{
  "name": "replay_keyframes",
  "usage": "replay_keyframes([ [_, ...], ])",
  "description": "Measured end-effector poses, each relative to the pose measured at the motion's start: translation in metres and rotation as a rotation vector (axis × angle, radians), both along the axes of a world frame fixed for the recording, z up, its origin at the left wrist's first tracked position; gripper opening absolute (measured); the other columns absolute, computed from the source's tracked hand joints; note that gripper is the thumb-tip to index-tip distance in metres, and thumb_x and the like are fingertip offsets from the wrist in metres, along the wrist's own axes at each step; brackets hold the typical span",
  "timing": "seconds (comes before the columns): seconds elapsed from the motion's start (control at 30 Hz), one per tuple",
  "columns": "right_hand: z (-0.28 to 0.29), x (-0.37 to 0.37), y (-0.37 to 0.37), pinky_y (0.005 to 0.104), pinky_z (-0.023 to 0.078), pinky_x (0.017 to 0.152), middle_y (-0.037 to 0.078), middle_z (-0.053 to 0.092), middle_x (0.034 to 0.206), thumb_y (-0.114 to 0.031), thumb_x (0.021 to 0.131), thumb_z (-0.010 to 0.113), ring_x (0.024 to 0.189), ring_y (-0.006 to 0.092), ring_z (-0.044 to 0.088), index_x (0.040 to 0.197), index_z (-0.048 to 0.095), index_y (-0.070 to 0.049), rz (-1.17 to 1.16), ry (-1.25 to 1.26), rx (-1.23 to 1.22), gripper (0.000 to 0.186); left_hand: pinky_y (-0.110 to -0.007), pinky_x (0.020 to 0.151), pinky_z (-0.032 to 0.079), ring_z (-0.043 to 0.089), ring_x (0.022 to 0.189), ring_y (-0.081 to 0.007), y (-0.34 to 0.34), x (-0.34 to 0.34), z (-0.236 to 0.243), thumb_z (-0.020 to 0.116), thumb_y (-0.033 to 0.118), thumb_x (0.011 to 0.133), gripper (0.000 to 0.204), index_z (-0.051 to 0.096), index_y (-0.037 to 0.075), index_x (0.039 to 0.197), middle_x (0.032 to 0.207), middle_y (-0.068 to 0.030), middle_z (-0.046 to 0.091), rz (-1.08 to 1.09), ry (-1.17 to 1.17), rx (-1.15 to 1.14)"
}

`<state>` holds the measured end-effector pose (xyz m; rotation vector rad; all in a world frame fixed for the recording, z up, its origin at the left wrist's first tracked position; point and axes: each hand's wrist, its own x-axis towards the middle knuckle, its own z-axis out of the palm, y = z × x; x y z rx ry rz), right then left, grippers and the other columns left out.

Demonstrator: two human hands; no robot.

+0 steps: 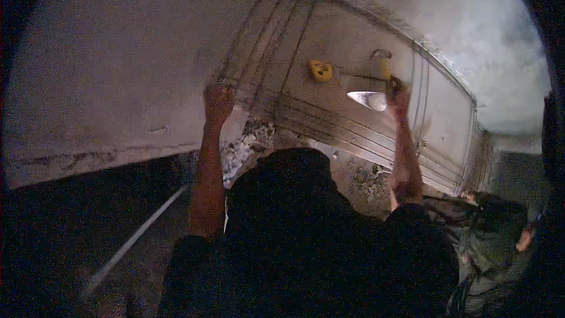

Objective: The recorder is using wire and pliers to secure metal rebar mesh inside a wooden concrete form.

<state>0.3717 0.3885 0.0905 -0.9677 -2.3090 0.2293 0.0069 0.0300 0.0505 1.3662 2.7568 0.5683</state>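
Both my arms reach forward over a pale, grooved panel (353,29). At the panel's left edge, beside the wall, my left hand (219,104) is closed; whatever lies in its fingers is too blurred to make out. My right hand (398,97) is also closed, over the panel's right part. Just beyond it is a tool with a yellow handle (385,69) and a curved end; I cannot tell whether my fingers grip it. A shiny, pointed metal blade (366,100) lies left of that hand. Between my hands, farther off, sits a yellow case (321,70) with dark marks.
A plain wall (118,59) rises on the left, with a dark area under its lower edge and a pale bar (138,238) slanting there. Broken rubble (250,141) lies at the panel's near side. Another person (494,235) is close by at lower right.
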Motion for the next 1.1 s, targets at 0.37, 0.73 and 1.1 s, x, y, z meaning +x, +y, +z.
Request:
replay_keyframes([
  [0.37,-0.042,-0.015,0.123,0.0347,0.045,0.076,0.016,0.058,0.102,-0.026,0.082,0.053,0.092,0.0282,0.057,0.104,0.056,-0.003,0.142,-0.064,-0.352,0.032,-0.042,0.070,0.044,0.055,0.081,-0.0299,-0.017,0.012,-0.032,0.053,0.017,0.078,0.012,0.059,0.008,0.084,0.086,-0.0103,0.058,0.159,0.115,0.083],
  [0.73,0.003,-0.064,0.096,0.0317,0.046,0.073,0.012,0.061,0.095,-0.013,0.077,0.056,0.083,0.0242,0.058,0.103,0.058,-0.002,0.454,-0.032,0.295,0.028,-0.041,0.071,0.042,0.053,0.085,-0.0302,-0.011,0.005,-0.017,0.047,0.017,0.078,0.016,0.056,0.008,0.087,0.100,-0.0109,0.056,0.119,0.154,0.149],
  [1.1,0.040,-0.034,0.038,0.0288,0.046,0.068,0.009,0.063,0.084,-0.020,0.083,0.053,0.077,0.0197,0.061,0.093,0.062,-0.007,0.333,-0.243,-0.299,0.019,-0.043,0.069,0.045,0.056,0.080,-0.0314,-0.009,0.008,-0.003,0.049,0.018,0.079,0.022,0.054,0.001,0.092,0.089,-0.0160,0.058,0.120,0.144,0.206],
])
